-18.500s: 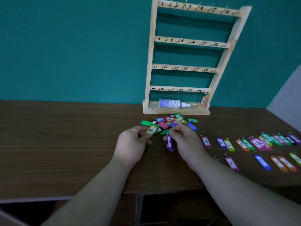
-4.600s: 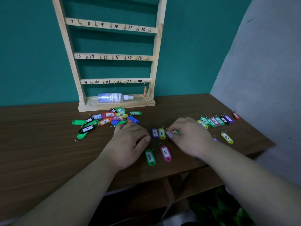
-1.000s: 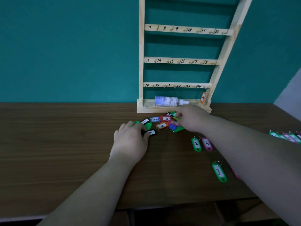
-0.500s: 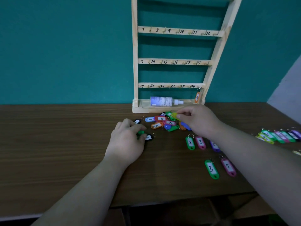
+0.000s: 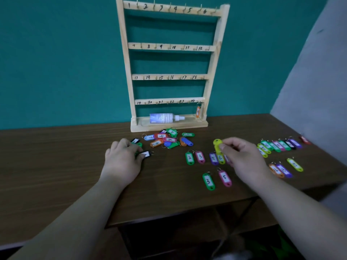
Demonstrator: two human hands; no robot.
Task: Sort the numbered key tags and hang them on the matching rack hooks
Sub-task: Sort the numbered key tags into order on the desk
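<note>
The right hand [image 5: 242, 158] pinches a glossy yellow plastic key tag [image 5: 217, 145], long axis upright in frame, just above the sorted row [image 5: 189, 158] at centre right. The left hand [image 5: 122, 162] curls over a black key tag [image 5: 145, 154]; grip unclear. The unsorted pile [image 5: 165, 139] lies centre, below the pale wooden rack [image 5: 129, 76].

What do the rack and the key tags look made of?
Rack: probably unfinished pale wood; visible grain, matte surface, numbers handwritten straight on it.
Key tags: likely glossy moulded plastic, going by the bright uniform colours; the white number inserts look like paper.
</note>
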